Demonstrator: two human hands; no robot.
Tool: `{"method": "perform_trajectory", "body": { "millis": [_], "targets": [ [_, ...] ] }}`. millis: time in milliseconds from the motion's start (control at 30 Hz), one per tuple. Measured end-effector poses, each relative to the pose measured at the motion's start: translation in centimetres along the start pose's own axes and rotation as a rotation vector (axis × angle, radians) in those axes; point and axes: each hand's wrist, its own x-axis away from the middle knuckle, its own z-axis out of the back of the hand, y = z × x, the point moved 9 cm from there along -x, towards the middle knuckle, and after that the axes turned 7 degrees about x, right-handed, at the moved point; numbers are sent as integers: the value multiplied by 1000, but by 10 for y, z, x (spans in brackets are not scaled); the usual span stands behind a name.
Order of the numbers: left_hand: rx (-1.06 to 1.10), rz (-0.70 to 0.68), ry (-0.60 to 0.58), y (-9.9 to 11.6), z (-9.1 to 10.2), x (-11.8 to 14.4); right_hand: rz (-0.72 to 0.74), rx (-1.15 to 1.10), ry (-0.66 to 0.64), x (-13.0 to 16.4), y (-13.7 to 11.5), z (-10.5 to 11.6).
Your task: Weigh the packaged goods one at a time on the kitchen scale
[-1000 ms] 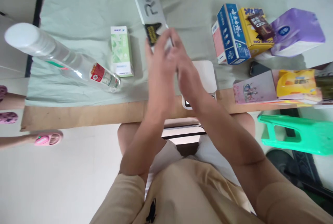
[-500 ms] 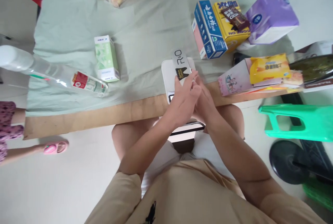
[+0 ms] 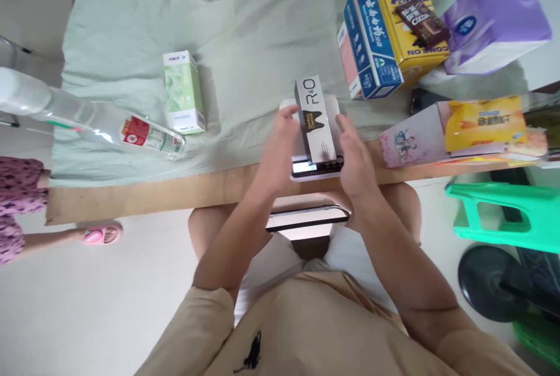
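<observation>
- Resting now on the white kitchen scale (image 3: 286,112), the long R&O box (image 3: 314,119) has come down from where both hands held it up over the table a second ago; half a second ago it was just reaching the platform, pinched at its near end.
- The hands have since parted. The left hand (image 3: 280,146) lies along the box's left side, fingers loosely extended, thumb side close to or touching the carton; I cannot tell whether it presses on it.
- The right hand (image 3: 356,157) is open, palm inward, just right of the box and apart from it by a narrow gap.
- Judging from this, the box has been let go so that it sits by its own weight on the scale, whose lit display (image 3: 304,167) shows below the box's near end.
- The box lies lengthwise away from the person, its near end overhanging the display edge, between the two hands.
- Around them on the pale green cloth (image 3: 245,32): a green-and-white carton (image 3: 184,91) and a clear plastic bottle (image 3: 91,122) to the left, a blue box (image 3: 371,44), a yellow box (image 3: 409,29) and a purple tissue pack (image 3: 494,26) to the right.
- Another person's foot in a pink slipper (image 3: 101,234) shows at the far left.
</observation>
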Motion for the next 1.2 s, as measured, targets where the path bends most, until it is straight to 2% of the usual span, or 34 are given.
{"method": "perform_trajectory", "body": {
  "millis": [167,267,400,600,1033,1200],
  "targets": [
    [171,-91,262,9,62,-20,106,-146,223,-11,2,38],
    [239,-116,318,7,77,-23,69,-252,289,-18,18,44],
    [222,-132,219,3,64,-25,24,-367,294,-24,31,40],
    [232,-130,98,-9,51,-26,45,-327,262,-24,32,38],
    [285,-175,110,-9,53,-31,117,-397,256,-20,29,38],
    [278,-193,133,-14,55,-38,111,-347,273,-20,32,38]
  ]
}}
